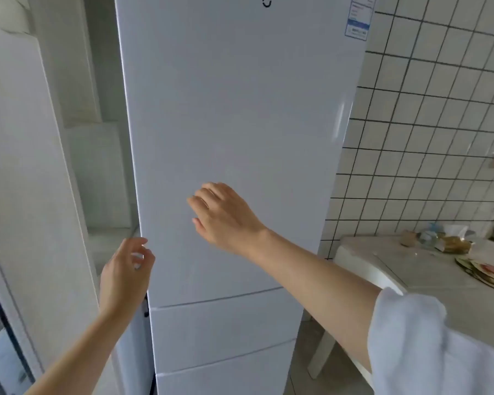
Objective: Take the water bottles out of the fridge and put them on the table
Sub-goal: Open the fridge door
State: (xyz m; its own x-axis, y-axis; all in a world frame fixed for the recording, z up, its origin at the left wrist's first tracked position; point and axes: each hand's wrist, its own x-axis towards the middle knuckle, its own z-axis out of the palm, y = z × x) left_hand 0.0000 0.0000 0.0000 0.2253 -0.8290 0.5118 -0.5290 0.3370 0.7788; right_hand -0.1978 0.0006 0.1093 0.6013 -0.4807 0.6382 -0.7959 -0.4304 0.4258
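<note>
In the head view you are at the door-opening step: the fridge [234,132] is closed with the bottles hidden, your left hand [123,272] loosely curled at its left edge, right hand [226,215] flat, each grip empty; next, pull that edge.
</note>
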